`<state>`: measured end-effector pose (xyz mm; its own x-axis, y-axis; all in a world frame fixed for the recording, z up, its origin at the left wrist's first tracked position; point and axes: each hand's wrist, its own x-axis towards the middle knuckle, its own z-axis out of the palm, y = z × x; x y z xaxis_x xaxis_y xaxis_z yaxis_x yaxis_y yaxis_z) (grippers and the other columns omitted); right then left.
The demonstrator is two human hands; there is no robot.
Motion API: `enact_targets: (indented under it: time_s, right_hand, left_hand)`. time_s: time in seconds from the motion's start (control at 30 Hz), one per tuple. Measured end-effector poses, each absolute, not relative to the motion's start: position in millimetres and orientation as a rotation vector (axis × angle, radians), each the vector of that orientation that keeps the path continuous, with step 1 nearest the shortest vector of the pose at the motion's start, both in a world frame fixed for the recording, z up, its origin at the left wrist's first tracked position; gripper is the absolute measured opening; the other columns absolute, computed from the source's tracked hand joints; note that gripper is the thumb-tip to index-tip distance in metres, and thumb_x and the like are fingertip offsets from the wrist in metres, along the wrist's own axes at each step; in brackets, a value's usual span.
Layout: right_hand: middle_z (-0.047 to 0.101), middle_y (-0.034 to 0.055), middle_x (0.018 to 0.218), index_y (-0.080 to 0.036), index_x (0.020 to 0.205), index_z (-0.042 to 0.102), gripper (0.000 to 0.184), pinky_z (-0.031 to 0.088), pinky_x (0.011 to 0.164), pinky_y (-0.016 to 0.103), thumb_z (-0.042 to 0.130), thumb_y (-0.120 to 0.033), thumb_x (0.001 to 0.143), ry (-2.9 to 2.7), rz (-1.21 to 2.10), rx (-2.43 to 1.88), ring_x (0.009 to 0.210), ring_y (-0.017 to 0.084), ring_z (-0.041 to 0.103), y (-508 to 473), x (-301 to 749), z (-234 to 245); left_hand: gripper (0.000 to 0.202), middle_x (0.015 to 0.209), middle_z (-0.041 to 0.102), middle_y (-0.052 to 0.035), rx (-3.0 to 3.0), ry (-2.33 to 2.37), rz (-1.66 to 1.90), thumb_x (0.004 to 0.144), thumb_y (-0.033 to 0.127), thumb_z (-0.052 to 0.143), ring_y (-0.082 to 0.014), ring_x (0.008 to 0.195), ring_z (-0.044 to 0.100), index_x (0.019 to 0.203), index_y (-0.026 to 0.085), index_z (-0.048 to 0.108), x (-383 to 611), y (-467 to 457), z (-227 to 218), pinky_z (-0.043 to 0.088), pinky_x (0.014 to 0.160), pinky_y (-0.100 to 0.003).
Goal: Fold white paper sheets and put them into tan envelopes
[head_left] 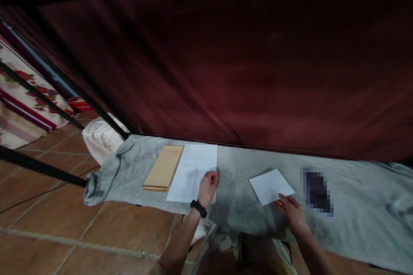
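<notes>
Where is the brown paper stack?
In the head view, the brown paper stack lies left of centre on the gray cloth, beside the large white paper.

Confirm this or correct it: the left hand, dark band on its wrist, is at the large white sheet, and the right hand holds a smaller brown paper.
The smaller paper in the right hand is white, not brown, as the head view shows; the rest stands.
</notes>
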<state>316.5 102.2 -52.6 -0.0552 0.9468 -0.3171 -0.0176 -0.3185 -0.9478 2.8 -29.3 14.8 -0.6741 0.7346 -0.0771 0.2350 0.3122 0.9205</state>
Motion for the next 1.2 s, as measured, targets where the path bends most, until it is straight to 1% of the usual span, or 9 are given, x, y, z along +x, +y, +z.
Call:
enact_targets:
  time_s: [0.13,0.2,0.27,0.37,0.67,0.83,0.97,1.1,1.2]
  right_hand:
    - [0.066,0.0004,0.06,-0.024,0.072,0.057,0.044,0.063,0.064,0.036,0.084,-0.05,0.048,-0.939,1.569,-1.439,0.059,0.023,0.069,100,317,-57]
    - [0.066,0.0,0.061,-0.024,0.071,0.058,0.041,0.063,0.064,0.036,0.083,-0.048,0.049,-0.95,1.557,-1.45,0.059,0.023,0.069,100,316,-58]
    - [0.065,-0.0004,0.06,-0.025,0.068,0.057,0.038,0.062,0.064,0.036,0.081,-0.049,0.05,-0.986,1.532,-1.449,0.059,0.023,0.069,99,316,-58]
    - [0.063,-0.0004,0.059,-0.026,0.064,0.056,0.037,0.062,0.063,0.037,0.08,-0.049,0.05,-1.013,1.504,-1.459,0.059,0.023,0.068,99,315,-59]
    - [0.063,-0.0017,0.058,-0.025,0.066,0.056,0.033,0.058,0.058,0.032,0.081,-0.04,0.051,-0.886,1.527,-1.439,0.054,0.019,0.065,99,309,-56]
    - [0.061,-0.0031,0.055,-0.025,0.064,0.054,0.03,0.058,0.058,0.031,0.078,-0.04,0.054,-0.882,1.557,-1.447,0.053,0.018,0.064,99,305,-47]
    - [0.061,-0.0022,0.054,-0.026,0.064,0.053,0.029,0.058,0.058,0.032,0.076,-0.042,0.055,-0.933,1.532,-1.444,0.052,0.018,0.064,99,303,-44]
    - [0.063,-0.0018,0.057,-0.026,0.067,0.054,0.029,0.058,0.058,0.033,0.075,-0.041,0.055,-0.96,1.509,-1.427,0.052,0.019,0.064,97,302,-41]
    - [0.065,-0.0016,0.06,-0.026,0.071,0.054,0.029,0.06,0.06,0.034,0.074,-0.04,0.056,-0.93,1.539,-1.399,0.055,0.02,0.067,95,304,-37]
  left_hand:
    - [0.028,0.131,0.057,-0.0168,0.782,2.407,1.341,0.084,0.022,0.06,-0.0323,0.133,0.043,0.111,0.019,0.064,-71,-79,32,0.038,0.107,-0.043]
    - [0.039,0.138,0.052,-0.0201,0.67,2.805,1.027,0.089,0.033,0.055,-0.0355,0.133,0.044,0.124,0.016,0.056,-109,-103,39,0.043,0.1,-0.044]
    - [0.051,0.13,0.056,-0.0209,0.526,2.974,0.652,0.088,0.047,0.057,-0.0366,0.12,0.054,0.127,0.013,0.052,-140,-124,43,0.048,0.088,-0.042]
    - [0.056,0.121,0.061,-0.0207,0.479,2.991,0.523,0.082,0.053,0.062,-0.0368,0.11,0.06,0.121,0.013,0.057,-169,-146,42,0.048,0.084,-0.042]
    - [0.062,0.123,0.06,-0.0243,0.545,2.966,0.372,0.072,0.056,0.065,-0.0404,0.12,0.056,0.116,0.011,0.062,-191,-154,39,0.046,0.094,-0.045]
    - [0.074,0.13,0.054,-0.0309,0.485,3.025,0.458,0.068,0.054,0.067,-0.0456,0.124,0.052,0.122,0.004,0.054,-191,-150,43,0.044,0.096,-0.051]
    - [0.054,0.127,0.058,-0.0281,0.341,2.879,0.831,0.067,0.041,0.068,-0.0477,0.126,0.051,0.11,0.009,0.059,-197,-151,55,0.044,0.096,-0.054]
    - [0.022,0.098,0.069,-0.0158,0.247,2.755,1.083,0.071,0.028,0.064,-0.0414,0.114,0.06,0.088,0.015,0.061,-214,-163,76,0.048,0.092,-0.05]
    - [0.017,0.089,0.07,-0.0083,0.181,2.709,1.308,0.076,0.024,0.064,-0.033,0.106,0.065,0.091,0.017,0.061,-221,-180,94,0.054,0.083,-0.042]
